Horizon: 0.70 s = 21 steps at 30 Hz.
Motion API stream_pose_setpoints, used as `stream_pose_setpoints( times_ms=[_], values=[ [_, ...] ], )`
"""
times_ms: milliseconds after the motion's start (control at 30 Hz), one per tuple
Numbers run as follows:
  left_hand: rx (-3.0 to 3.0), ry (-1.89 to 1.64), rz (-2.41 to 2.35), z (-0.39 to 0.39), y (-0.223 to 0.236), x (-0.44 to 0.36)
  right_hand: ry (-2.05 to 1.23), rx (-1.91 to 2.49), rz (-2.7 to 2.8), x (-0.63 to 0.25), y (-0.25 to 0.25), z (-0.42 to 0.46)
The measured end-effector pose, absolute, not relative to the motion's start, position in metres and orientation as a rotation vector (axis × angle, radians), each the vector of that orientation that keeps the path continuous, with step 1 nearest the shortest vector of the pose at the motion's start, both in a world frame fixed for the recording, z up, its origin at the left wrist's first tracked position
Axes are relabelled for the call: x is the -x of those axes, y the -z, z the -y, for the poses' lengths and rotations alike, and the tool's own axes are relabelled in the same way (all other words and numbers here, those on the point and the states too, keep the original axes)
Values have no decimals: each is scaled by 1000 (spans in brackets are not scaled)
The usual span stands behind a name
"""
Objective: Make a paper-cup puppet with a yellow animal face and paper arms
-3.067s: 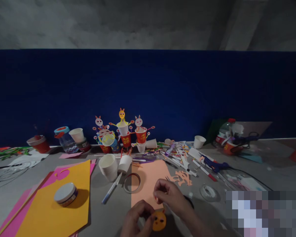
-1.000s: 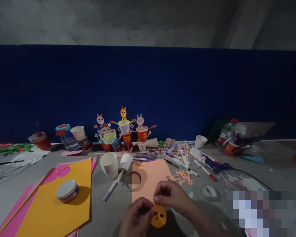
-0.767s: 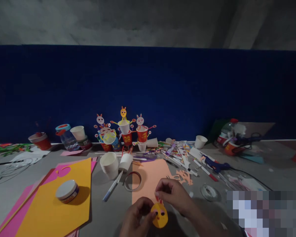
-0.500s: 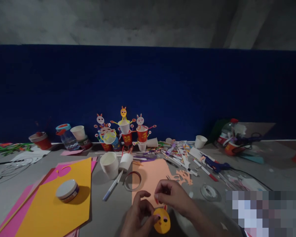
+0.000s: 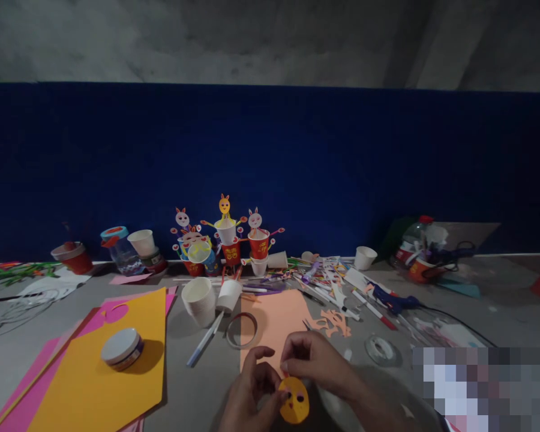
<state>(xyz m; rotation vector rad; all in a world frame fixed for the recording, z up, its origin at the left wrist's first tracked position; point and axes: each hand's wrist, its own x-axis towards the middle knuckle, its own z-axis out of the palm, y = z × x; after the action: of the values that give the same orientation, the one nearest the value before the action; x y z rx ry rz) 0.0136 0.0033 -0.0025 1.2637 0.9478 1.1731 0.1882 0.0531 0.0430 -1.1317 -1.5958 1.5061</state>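
A round yellow paper face with two dark eyes sits low in the middle of the view, over the grey table. My left hand pinches its left edge between thumb and fingers. Just above it, my right hand has its fingertips closed at the face's top edge, where a small pink piece shows. Behind both hands lies a peach paper sheet.
A tape ring, a pen and stacked white cups lie beyond the hands. A yellow sheet with a round tin lies left. Finished cup figures stand by the blue wall; markers and a glue gun lie right.
The yellow face has tilted and shifted slightly lower and right between my hands. My right fingertips stay at its top edge. The left index finger has lifted off it.
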Motion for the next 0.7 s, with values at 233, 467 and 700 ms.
stream_pose_setpoints(
  times_ms=[233, 467, 700],
  values=[
    [-1234, -1179, -929, -3, 7, -14, -1514, 1131, 1619, -188, -44, -52],
    [-1211, -1195, -934, -4, 6, -14, -1512, 1117, 1615, -189, -42, -51],
    [-1215, -1185, -918, -7, 17, -12, -1542, 1073, 1595, -190, -41, -51]
  ],
)
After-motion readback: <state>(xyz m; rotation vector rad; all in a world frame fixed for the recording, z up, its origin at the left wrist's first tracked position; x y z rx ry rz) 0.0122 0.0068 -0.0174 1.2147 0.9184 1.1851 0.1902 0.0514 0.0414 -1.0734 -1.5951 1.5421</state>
